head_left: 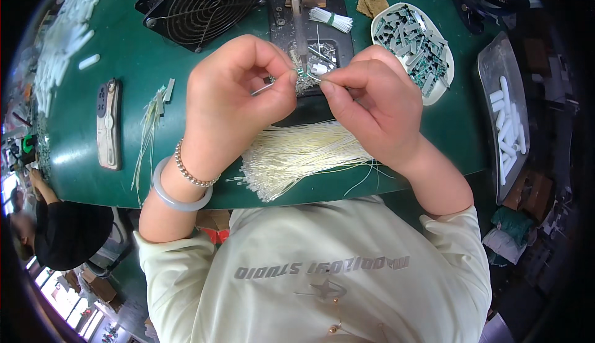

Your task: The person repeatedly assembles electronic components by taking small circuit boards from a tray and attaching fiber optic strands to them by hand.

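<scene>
My left hand (238, 86) is closed in a pinch under a mounted soldering iron (300, 36) whose tip points down. At its fingertips shows a small green circuit board (300, 72), partly covered by the fingers; a thin pale strand sticks out below them. Opposite it, my right hand (378, 98) pinches a thin white wire (314, 78) whose end reaches the board near the iron's tip. Whether they touch is too small to tell. Beneath both hands, a large bundle of pale yellow-white wires (304, 154) lies on the green table (217, 191).
A black fan (204, 5) stands behind my left hand. Right of the iron are a tied white wire bundle (330, 19), a sponge (372, 0) and a white dish (376, 28) of small boards. White tubes (508, 126) fill a right-hand tray; a person (68, 231) sits at left.
</scene>
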Demonstrator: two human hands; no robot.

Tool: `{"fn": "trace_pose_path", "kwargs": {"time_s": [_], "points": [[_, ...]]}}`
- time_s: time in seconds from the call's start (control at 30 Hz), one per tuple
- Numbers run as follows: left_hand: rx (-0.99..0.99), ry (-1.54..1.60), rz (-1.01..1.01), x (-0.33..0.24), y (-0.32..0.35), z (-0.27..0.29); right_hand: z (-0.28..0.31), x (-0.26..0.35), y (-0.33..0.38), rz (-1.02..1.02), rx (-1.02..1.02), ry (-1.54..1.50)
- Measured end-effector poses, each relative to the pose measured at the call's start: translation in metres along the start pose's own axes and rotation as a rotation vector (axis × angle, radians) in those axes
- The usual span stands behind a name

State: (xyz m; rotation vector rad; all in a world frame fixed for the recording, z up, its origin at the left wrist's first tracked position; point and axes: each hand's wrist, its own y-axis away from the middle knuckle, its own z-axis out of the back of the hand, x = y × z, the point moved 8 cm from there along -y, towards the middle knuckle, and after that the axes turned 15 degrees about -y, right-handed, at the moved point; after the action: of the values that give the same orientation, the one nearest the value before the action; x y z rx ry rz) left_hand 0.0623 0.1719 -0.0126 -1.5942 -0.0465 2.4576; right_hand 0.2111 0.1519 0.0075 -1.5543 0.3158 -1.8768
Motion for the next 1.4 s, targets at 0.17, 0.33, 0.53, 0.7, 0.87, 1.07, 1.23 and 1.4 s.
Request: {"fn": "trace_pose_path", "kwargs": {"time_s": [0.17, 0.33, 0.53, 0.7, 0.87, 1.07, 1.23, 1.4], "points": [[0.026, -0.003, -0.009, 0.0, 0.002, 0.0, 0.003, -0.001, 0.0, 0.006, -0.003, -0.014], [0.046, -0.102, 0.033, 0.01, 0.005, -0.003, 0.003, -0.003, 0.006, -0.054, -0.003, -0.059], [0.058, -0.062, 0.066, 0.012, 0.007, -0.004, -0.003, -0.004, 0.006, -0.073, 0.028, -0.05], [0.043, -0.075, 0.054, 0.009, 0.005, -0.004, -0.001, -0.005, 0.004, -0.06, 0.017, -0.038], [0.025, -0.09, 0.042, 0.004, 0.001, -0.002, -0.001, -0.001, -0.001, -0.02, 0.006, 0.018], [-0.006, -0.056, 0.023, 0.0, -0.001, 0.001, 0.0, -0.001, -0.003, -0.009, 0.0, 0.031], [-0.006, -0.068, -0.002, -0.004, -0.002, 0.002, 0.001, 0.0, -0.003, -0.002, -0.009, 0.028], [-0.004, -0.057, 0.009, -0.001, -0.002, 0.0, 0.002, 0.001, -0.002, 0.002, -0.013, 0.036]]}}
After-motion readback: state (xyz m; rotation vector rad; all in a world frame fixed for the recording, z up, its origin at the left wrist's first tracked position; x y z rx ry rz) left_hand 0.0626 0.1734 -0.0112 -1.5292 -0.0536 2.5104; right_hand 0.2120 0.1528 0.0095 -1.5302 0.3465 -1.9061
